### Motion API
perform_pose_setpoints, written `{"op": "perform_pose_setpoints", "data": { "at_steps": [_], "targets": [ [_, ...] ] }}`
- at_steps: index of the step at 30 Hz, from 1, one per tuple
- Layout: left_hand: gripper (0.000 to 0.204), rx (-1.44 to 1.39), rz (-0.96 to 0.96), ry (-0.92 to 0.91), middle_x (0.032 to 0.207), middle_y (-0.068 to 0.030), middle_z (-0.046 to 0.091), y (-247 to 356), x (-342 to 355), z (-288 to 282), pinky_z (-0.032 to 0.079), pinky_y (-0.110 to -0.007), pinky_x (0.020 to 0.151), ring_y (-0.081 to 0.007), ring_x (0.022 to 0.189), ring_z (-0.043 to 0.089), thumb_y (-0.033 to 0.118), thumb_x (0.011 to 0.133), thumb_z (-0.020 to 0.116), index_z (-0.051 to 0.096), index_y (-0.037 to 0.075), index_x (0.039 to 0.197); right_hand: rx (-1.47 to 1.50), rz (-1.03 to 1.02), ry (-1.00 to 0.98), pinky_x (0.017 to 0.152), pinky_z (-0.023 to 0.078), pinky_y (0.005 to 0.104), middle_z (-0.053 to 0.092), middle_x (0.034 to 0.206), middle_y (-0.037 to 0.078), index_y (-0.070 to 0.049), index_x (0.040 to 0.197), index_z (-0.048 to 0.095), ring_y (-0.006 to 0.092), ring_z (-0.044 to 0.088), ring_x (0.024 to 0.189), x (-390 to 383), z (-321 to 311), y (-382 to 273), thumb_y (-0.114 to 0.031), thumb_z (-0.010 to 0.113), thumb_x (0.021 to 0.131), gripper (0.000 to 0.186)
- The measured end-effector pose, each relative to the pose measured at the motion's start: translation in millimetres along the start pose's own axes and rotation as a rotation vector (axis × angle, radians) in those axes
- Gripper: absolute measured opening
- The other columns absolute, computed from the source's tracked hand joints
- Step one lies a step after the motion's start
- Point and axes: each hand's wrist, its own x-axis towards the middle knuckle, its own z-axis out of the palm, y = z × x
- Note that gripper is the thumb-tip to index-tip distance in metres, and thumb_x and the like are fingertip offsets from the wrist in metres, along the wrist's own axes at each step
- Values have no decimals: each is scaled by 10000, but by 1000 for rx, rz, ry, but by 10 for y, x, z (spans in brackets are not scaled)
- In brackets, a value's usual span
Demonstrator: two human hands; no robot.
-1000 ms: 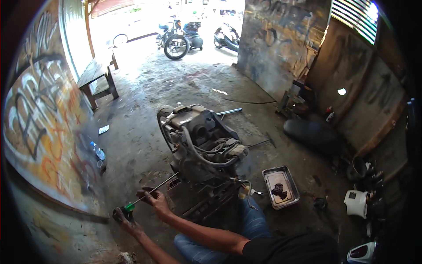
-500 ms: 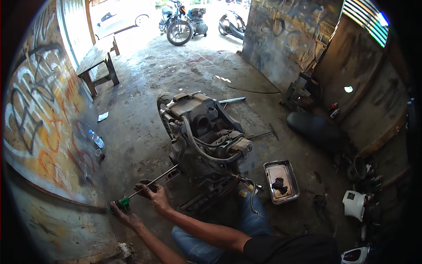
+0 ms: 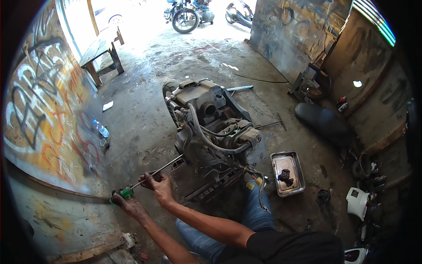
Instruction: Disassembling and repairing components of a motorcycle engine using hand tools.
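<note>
While the screwdriver (image 3: 168, 165) slanted toward the lower left side of the engine (image 3: 215, 126), the left hand (image 3: 132, 207) gripped its green handle (image 3: 126, 192) and the right hand (image 3: 163, 189) pinched its shaft (image 3: 173, 161); nearby, a metal tray (image 3: 282, 163) held a dark lump (image 3: 285, 177).

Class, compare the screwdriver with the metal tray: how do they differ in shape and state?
The screwdriver is long and thin, while the metal tray is broad, shallow and rectangular. The screwdriver is held, the left hand at its green handle and the right hand at its shaft; the metal tray rests on the floor, untouched, with a dark lump lying in it. Both show shiny metal.
</note>
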Motion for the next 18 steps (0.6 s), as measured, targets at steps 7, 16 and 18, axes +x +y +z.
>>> {"op": "perform_pose_setpoints", "data": {
  "at_steps": [7,16,18],
  "targets": [
    [444,-126,126,-237,1381,-178,513,114,-142,51,450,-434,1060,-305,1306,501,278,1012,556,435,22,1354,-41,60,109,771,632,351,715,926,154,29,1020,630,229,725,841,25,37,-14,-191,674,956,233],
    [421,-374,116,-362,1324,-164,556,133,-260,148,552,-366,953,-289,1211,589,230,994,608,440,40,1330,-220,107,175,791,623,345,713,928,133,37,1018,636,224,723,863,24,37,-86,-179,632,984,219],
    [405,-375,118,-346,1307,-163,558,147,-251,134,567,-347,925,-280,1216,585,221,989,623,448,38,1305,-213,90,165,784,623,342,713,926,126,41,982,644,221,724,860,9,36,-123,-154,624,987,196]
  ]
}}
